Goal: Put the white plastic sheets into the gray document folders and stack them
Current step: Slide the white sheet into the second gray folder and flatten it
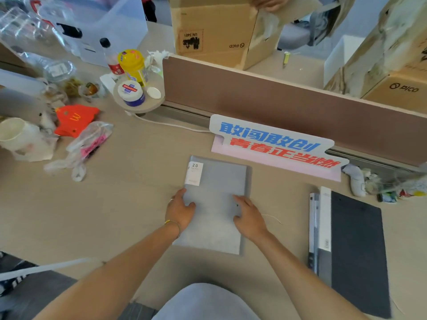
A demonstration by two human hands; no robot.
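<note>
Both hands, left hand [181,210] and right hand [248,215], lie open-fingered, gripping nothing, on the gray folder [215,204]; uneven pressure could skew it on the table [129,204].

bright, even daylight-like light fills the scene, with no hard shadows; only faint soft shade sits under the left hand [180,210] and right hand [248,215]. the area between and just beyond the hands is the sharpest part. far to the left of the hands the clear plastic containers [30,28] catch pale glare and look smeared. wide-angle distortion bends the brown divider [277,105] beyond the hands and stretches both forearms toward the bottom edge. corners are soft and blurred, and the boxes [212,28] above look washed out.
</note>
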